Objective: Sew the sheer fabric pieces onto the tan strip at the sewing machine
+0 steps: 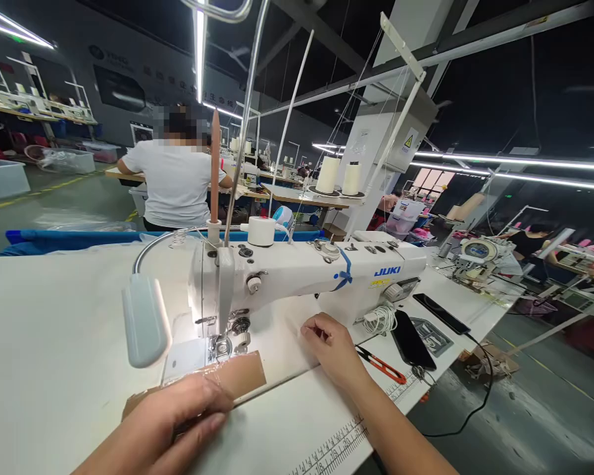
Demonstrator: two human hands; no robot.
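Observation:
A white sewing machine (pixel 301 264) marked JUKI stands before me, its needle area lit. My left hand (pixel 178 419) rests in front of the needle plate (pixel 222 348), over a strip of brown tape or card (pixel 242 371). Its thumb and fingers are curled close together; anything between them is hidden. My right hand (pixel 334 346) is over the table under the machine arm, right of the needle, with fingers bent into a pinch. What it holds, if anything, I cannot make out. Orange-handled thread snips (pixel 382 365) lie just right of this wrist.
Right of the machine are a black phone (pixel 413 340), a second phone (pixel 440 313) on a cable and a coiled white cord (pixel 380 320). A grey lamp head (pixel 146 322) hangs at left. Thread cones (pixel 328 175) stand behind. A person in a white shirt (pixel 178 181) sits ahead.

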